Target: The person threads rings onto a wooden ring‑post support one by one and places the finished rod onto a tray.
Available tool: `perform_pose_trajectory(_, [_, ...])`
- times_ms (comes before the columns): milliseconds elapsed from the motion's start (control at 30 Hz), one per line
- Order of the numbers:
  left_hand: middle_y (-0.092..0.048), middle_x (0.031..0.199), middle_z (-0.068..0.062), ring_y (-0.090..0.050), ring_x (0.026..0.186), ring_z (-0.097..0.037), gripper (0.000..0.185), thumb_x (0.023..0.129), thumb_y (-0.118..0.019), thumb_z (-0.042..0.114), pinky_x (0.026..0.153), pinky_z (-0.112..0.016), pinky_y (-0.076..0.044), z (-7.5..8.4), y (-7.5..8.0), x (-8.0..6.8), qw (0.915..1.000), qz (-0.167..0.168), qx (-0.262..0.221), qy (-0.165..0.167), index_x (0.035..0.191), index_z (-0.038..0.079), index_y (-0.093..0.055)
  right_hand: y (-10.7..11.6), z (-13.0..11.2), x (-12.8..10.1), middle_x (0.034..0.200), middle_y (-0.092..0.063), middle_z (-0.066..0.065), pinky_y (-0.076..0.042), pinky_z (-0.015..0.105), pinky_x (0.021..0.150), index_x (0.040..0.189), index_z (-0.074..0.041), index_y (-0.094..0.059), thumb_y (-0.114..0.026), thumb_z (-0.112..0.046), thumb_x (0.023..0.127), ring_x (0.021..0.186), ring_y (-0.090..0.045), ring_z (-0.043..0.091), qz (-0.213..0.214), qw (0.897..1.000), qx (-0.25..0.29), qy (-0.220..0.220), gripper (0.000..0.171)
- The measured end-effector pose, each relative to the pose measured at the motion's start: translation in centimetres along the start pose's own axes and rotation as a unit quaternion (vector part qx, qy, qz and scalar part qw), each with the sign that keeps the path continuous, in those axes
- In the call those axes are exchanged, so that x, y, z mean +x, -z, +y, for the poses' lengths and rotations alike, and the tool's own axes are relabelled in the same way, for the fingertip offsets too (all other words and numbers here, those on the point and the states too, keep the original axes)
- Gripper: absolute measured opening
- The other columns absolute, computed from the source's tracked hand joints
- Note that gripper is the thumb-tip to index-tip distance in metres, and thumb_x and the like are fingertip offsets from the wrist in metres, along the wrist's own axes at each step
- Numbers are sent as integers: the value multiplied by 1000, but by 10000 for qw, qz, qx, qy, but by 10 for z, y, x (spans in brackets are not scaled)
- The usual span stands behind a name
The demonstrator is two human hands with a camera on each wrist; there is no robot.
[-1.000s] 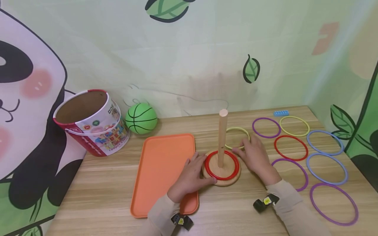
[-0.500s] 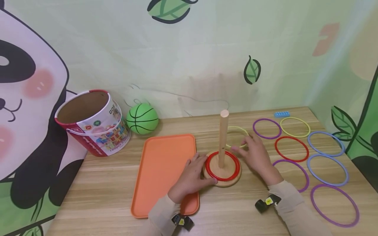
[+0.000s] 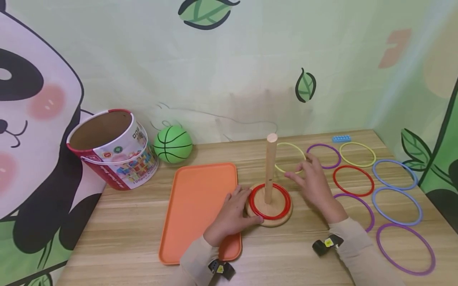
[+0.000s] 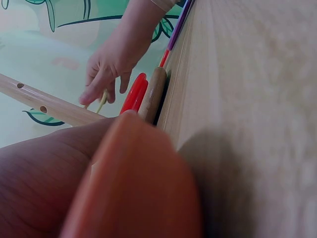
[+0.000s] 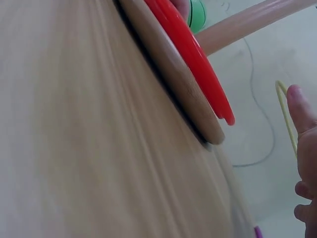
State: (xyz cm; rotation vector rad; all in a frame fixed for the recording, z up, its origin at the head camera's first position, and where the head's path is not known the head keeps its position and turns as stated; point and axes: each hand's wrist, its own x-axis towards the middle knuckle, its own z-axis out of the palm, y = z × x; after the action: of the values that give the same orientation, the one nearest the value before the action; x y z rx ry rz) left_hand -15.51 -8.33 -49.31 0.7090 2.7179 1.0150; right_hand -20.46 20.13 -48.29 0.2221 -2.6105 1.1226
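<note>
My right hand up, pinching yellow ring that sticks out left. My left hand spread, touching wooden base.

Three purple rings, two yellow rings, two blue rings, at least three red rings. One each: peg stand, tray, ball, bucket, brick.

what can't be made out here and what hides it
Head view: part of a purple ring, hidden by the right wrist and sleeve.
Head view: orange tray, right edge partly covered by the left hand.
Head view: bucket, inside bottom hidden by its wall; finest print too small.
Right wrist view: yellow ring, running behind the right hand, which the right edge cuts off.
Right wrist view: green ball, cut by the top edge.
</note>
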Motion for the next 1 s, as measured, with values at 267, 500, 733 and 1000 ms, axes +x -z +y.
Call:
perform_pose_trajectory(267, [-40,167,-11,-14,161,-37,94,89,-84,48,126,-64,-10,1,0,0,10000,-39,-15,29,162,8,-40,18,-6,3,158,-35,37,-34,73,113,92,-4,-54,-83,-30,93,144,-34,63,76,9997,225,-114,39])
perform_pose_trajectory(500, [-41,166,-12,-15,161,-38,94,89,-84,47,126,-64,-11,1,0,0,10000,-13,-2,-2,162,7,-41,34,-15,9,145,-52,33,-44,67,108,87,-1,-54,-88,-16,87,138,-47,55,460,9959,758,202,37])
perform_pose_trajectory(733, [-41,166,-12,-16,161,-38,94,89,-84,47,126,-64,-10,0,1,0,10000,-20,30,-24,162,7,-41,49,-25,13,106,-69,23,-39,52,111,80,0,-56,-92,1,76,127,-57,47,958,9841,904,1188,36])
perform_pose_trajectory(1000, [-39,167,-10,-14,161,-37,94,89,-83,48,127,-63,-9,-1,0,0,10000,-30,-25,-8,163,9,-40,62,-38,10,127,-66,29,-36,68,113,82,-1,-58,-90,-4,78,135,-51,53,943,9837,945,1205,33])
